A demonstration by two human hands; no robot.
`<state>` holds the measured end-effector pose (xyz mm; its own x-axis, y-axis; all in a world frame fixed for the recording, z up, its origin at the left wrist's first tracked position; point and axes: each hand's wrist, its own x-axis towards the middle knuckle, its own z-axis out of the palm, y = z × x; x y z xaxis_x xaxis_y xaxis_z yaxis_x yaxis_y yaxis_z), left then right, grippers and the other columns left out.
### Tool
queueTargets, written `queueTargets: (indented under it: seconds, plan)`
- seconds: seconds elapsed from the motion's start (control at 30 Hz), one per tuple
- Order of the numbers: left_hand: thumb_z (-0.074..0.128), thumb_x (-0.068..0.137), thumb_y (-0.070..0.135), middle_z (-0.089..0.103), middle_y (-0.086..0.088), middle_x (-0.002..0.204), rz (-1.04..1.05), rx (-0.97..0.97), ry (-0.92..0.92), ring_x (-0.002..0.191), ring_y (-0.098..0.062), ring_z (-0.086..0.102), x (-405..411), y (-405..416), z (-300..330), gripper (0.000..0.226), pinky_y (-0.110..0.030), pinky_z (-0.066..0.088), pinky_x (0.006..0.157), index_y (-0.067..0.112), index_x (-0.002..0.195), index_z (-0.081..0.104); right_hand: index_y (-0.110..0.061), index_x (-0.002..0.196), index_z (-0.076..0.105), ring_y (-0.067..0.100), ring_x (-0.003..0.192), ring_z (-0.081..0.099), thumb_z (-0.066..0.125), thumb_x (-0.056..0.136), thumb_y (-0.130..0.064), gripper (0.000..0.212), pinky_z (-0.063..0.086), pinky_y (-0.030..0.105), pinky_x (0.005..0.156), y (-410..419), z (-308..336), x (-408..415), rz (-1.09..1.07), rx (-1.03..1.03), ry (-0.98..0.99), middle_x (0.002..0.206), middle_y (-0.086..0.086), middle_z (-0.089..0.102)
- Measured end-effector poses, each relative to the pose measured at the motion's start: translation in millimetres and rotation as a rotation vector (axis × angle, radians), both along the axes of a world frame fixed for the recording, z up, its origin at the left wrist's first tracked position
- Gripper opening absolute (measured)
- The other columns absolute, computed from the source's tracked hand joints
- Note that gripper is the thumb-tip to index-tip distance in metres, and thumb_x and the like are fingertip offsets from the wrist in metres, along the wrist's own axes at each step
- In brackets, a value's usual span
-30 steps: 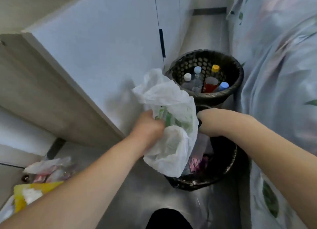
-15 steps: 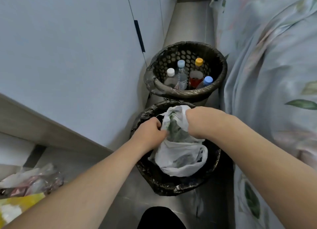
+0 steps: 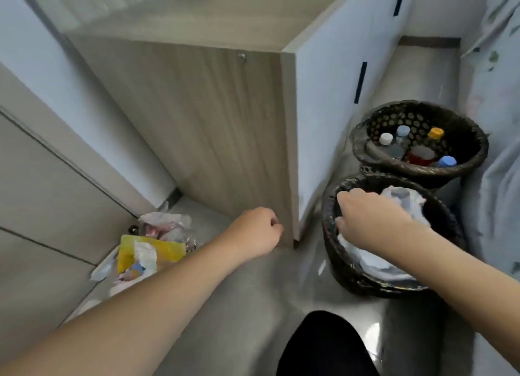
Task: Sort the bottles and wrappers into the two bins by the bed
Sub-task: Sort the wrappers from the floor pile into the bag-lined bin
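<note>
Reaching into the near bin (image 3: 332,252), the right hand (image 3: 368,218) has its fingers curled down onto a white plastic bag (image 3: 405,204) that fills that bin; whether it actually grips the bag cannot be told. The left hand (image 3: 253,232) hangs over the floor (image 3: 253,291) with fingers curled, holding nothing. The far bin (image 3: 475,139), touching the near one, holds capped bottles (image 3: 419,153) standing upright. A pile of wrappers (image 3: 149,252) lies on the floor at the left, beside a wooden cabinet (image 3: 213,128). The bed (image 3: 498,150) runs along the right.
</note>
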<state>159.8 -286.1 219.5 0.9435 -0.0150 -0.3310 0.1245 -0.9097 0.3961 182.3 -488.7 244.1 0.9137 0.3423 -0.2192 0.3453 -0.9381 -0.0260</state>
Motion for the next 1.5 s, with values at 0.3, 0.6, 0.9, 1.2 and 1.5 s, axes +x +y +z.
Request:
queueTargets:
  seconds: [0.3, 0.6, 0.9, 1.2, 1.5]
  plan:
    - [0.050, 0.094, 0.024, 0.068, -0.010, 0.095, 0.308, 0.085, -0.043, 0.087, -0.027, 0.064, -74, 187, 7, 0.020, -0.023, 0.039, 0.057, 0.013, 0.087, 0.065, -0.007, 0.118, 0.049, 0.035, 0.113, 0.053, 0.045, 0.090, -0.015, 0.029, 0.046, 0.039, 0.091, 205, -1, -42, 0.365, 0.148, 0.084, 0.123, 0.015, 0.051]
    - [0.050, 0.090, 0.016, 0.066, -0.014, 0.093, 0.720, 0.050, 0.072, 0.092, -0.032, 0.061, -190, 362, -79, 0.018, -0.030, 0.041, 0.068, 0.013, 0.074, 0.057, -0.012, 0.128, 0.049, 0.030, 0.111, 0.055, 0.052, 0.088, -0.023, 0.042, 0.050, 0.038, 0.087, 397, -25, -65, 0.574, 0.129, 0.202, 0.124, 0.009, 0.055]
    - [0.057, 0.089, 0.032, 0.055, -0.013, 0.125, 1.109, -0.055, 0.282, 0.105, -0.029, 0.056, -297, 444, -221, 0.041, -0.031, 0.044, 0.086, 0.009, 0.124, 0.053, -0.013, 0.113, 0.052, 0.028, 0.112, 0.054, 0.048, 0.090, -0.017, 0.024, 0.040, 0.034, 0.088, 512, -117, -121, 0.733, -0.037, 0.325, 0.122, 0.010, 0.057]
    - [0.041, 0.093, 0.037, 0.055, -0.019, 0.125, 1.147, 0.358, -0.135, 0.124, -0.040, 0.045, -358, 403, -362, 0.045, -0.055, 0.027, 0.111, 0.003, 0.116, 0.060, -0.013, 0.134, 0.036, 0.031, 0.121, 0.042, 0.052, 0.090, -0.031, 0.050, 0.035, 0.039, 0.097, 539, -210, -149, 0.817, -0.150, 0.247, 0.134, 0.010, 0.040]
    - [0.052, 0.089, 0.028, 0.057, -0.022, 0.109, 1.179, 0.480, -0.262, 0.095, -0.040, 0.048, -360, 402, -375, 0.028, -0.055, 0.037, 0.099, 0.002, 0.096, 0.057, -0.016, 0.131, 0.040, 0.027, 0.119, 0.043, 0.056, 0.090, -0.041, 0.050, 0.035, 0.037, 0.099, 541, -242, -143, 0.824, -0.292, 0.208, 0.129, 0.007, 0.043]
